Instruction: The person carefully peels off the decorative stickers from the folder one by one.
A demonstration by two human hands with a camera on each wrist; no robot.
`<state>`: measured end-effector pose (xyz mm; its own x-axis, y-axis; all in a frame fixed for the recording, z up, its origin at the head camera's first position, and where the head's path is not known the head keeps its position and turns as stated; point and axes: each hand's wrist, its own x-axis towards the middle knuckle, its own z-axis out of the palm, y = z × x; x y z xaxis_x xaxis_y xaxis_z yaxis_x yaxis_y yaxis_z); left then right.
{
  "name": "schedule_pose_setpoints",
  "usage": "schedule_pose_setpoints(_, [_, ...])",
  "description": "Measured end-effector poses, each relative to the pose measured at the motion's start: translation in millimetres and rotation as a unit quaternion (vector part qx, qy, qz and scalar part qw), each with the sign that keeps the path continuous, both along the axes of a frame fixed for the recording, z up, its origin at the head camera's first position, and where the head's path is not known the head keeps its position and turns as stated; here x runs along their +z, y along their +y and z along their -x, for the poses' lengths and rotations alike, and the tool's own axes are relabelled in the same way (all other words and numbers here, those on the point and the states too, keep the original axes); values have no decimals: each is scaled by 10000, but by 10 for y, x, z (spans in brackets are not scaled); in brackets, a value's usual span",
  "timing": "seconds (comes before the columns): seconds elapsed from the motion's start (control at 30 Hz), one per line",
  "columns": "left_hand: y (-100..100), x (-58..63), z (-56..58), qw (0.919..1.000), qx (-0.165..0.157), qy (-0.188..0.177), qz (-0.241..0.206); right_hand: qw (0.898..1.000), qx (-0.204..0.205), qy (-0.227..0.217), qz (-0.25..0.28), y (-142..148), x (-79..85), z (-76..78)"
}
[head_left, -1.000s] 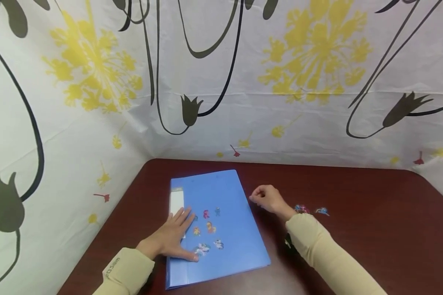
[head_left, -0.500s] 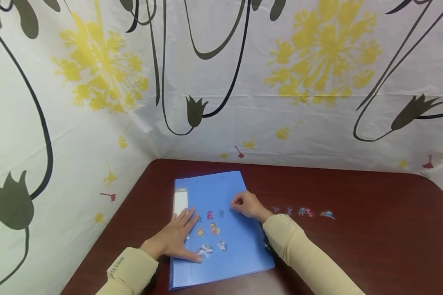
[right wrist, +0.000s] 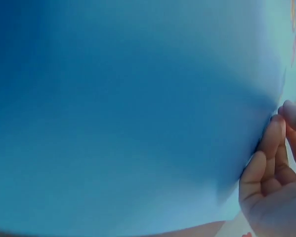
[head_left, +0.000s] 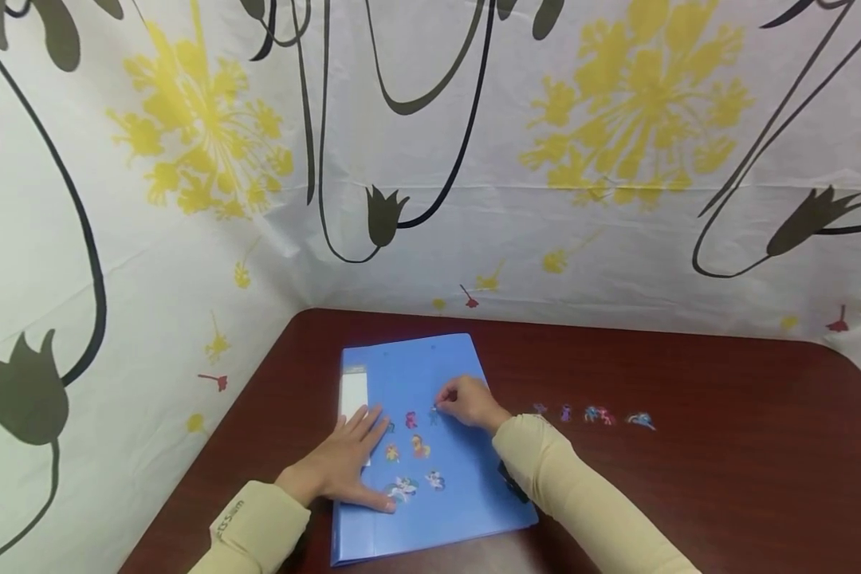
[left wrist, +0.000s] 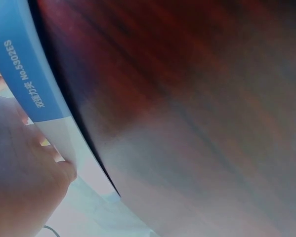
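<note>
A blue folder (head_left: 466,510) lies on the dark red-brown table, with several small cartoon pony stickers on its cover. My left hand (head_left: 340,461) rests spread on the folder's left side, thumb beside a white winged pony sticker (head_left: 403,489). In the left wrist view that hand (left wrist: 26,163) lies along the spine (left wrist: 26,64). My right hand (head_left: 466,401) is over the upper middle of the cover, thumb and forefinger tips together at the top of a pale blue pony sticker (head_left: 434,416). In the right wrist view the hand's (right wrist: 276,173) fingers are curled; whether they grip the sticker cannot be seen.
Right of the folder, several pony stickers lie in a row on the table (head_left: 725,462), among them a blue one (head_left: 642,420) and a purple one (head_left: 565,413). A white cloth (head_left: 430,159) with flower prints hangs behind and at the left.
My right hand has moved left from beside the folder's right edge to the pale blue pony sticker, uncovering more stickers on the table. The left hand has stayed on the folder.
</note>
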<state>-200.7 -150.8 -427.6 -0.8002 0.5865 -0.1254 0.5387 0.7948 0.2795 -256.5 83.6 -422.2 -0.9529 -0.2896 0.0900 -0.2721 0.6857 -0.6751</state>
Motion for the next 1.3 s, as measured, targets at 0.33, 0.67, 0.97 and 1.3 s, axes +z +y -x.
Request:
schedule_pose_setpoints(0.33, [-7, 30, -11, 10000, -4, -39, 7, 9984, -6, 327, -469, -63, -4, -18])
schedule_pose_setpoints(0.67, [-17, 31, -20, 9999, 9, -102, -28, 9933, 308, 743, -831, -84, 8, -11])
schedule_pose_setpoints(0.97, [-3, 33, -22, 9999, 39, -93, 27, 9915, 450, 762, -955, -79, 15, 13])
schedule_pose_setpoints(1.3, [-8, 43, -28, 10000, 24, -92, 2, 9929, 552, 583, -879, -89, -7, 15])
